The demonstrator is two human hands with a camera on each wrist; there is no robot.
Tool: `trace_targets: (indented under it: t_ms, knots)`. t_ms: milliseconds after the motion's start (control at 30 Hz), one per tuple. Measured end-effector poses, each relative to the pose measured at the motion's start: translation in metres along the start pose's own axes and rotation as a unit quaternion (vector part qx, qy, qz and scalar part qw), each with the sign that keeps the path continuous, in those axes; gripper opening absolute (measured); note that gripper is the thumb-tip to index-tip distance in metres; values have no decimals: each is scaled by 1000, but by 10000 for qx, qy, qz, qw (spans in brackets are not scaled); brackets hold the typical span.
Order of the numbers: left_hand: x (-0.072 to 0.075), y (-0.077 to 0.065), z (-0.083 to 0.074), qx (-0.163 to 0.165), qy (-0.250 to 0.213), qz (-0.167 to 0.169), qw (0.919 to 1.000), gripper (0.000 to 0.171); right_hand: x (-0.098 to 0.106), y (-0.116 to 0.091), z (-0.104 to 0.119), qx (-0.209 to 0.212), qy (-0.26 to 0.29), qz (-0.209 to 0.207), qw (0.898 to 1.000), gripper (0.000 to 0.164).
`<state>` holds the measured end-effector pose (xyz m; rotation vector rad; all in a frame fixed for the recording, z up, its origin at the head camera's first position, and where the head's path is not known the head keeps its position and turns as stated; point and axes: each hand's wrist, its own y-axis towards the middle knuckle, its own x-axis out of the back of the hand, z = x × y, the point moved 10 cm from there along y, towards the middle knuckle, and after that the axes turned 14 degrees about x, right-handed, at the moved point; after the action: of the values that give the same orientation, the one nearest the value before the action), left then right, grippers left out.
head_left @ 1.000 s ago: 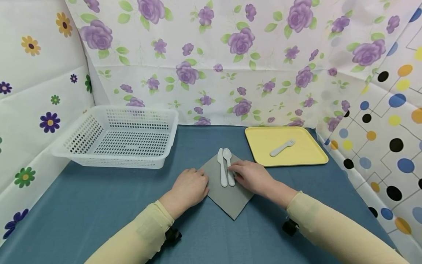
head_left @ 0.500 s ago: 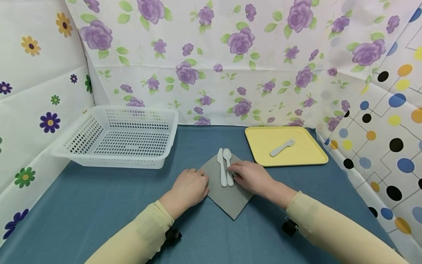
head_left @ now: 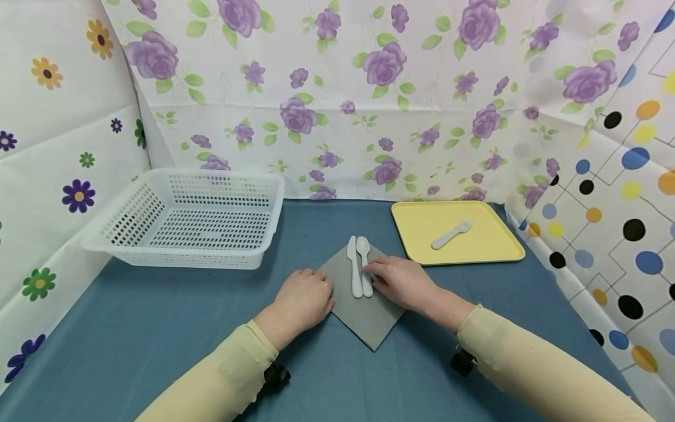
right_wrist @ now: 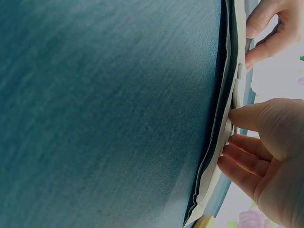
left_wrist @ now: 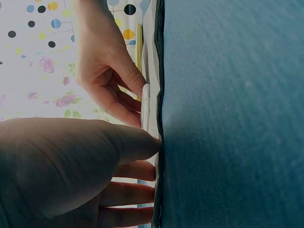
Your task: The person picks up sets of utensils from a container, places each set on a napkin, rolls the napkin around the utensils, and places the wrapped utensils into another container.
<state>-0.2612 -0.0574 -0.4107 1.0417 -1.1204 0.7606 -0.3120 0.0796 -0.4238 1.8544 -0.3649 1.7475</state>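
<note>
A folded grey napkin point(head_left: 369, 325) lies like a diamond on the table, its layered edge showing in the left wrist view. On it a white knife point(head_left: 354, 266) and a white spoon point(head_left: 362, 246) lie side by side, heads pointing away from me. My right hand point(head_left: 403, 282) pinches the spoon's handle from the right with thumb and fingertips; its fingers point(right_wrist: 247, 161) hang close to the napkin in the right wrist view. My left hand point(head_left: 300, 298) rests at the napkin's left corner, its thumb point(left_wrist: 137, 142) and fairly straight fingers touching the edge.
A white perforated basket point(head_left: 253, 258) stands at the back left. At the back right lies a yellow tray point(head_left: 501, 249) with a white fork point(head_left: 452, 234) on it. A blue cloth point(head_left: 158, 340) covers the table, and patterned sheets point(head_left: 337, 146) enclose its sides and back.
The spoon's handle end has shifted slightly left, closer to the knife, with my right fingers on it. My left hand, the napkin and the knife have stayed in place.
</note>
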Motion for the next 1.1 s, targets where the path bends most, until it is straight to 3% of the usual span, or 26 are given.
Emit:
trace_targets:
  t_ms: [600,1100]
  knots:
    - [-1,0,0,-5,10,-21,10000,19,2,0,-3,13,42,48,10000,37]
    - [3,-1,-1,-71,-158,-102,9998,19,17,-7,-10,-102,-58,-288,9995,38]
